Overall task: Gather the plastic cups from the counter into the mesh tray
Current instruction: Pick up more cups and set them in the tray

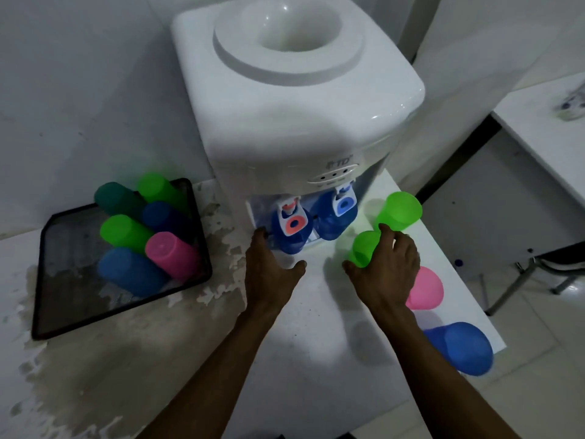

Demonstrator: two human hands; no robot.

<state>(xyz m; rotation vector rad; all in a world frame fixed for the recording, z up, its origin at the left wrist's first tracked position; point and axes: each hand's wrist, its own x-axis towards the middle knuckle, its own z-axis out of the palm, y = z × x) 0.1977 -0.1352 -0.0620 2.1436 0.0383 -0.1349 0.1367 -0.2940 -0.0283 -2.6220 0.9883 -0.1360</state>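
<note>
A black mesh tray lies at the left on the counter and holds several upturned cups: green, dark green, blue and pink. My right hand is closed around a small green cup in front of the dispenser. A second green cup stands just behind it. A pink cup and a blue cup stand upside down on the counter to the right of my wrist. My left hand hovers with fingers spread, holding nothing, below the red tap.
A white water dispenser with a red tap and a blue tap stands behind my hands. The counter's right edge runs close to the pink and blue cups. The counter surface near the tray is worn and peeling.
</note>
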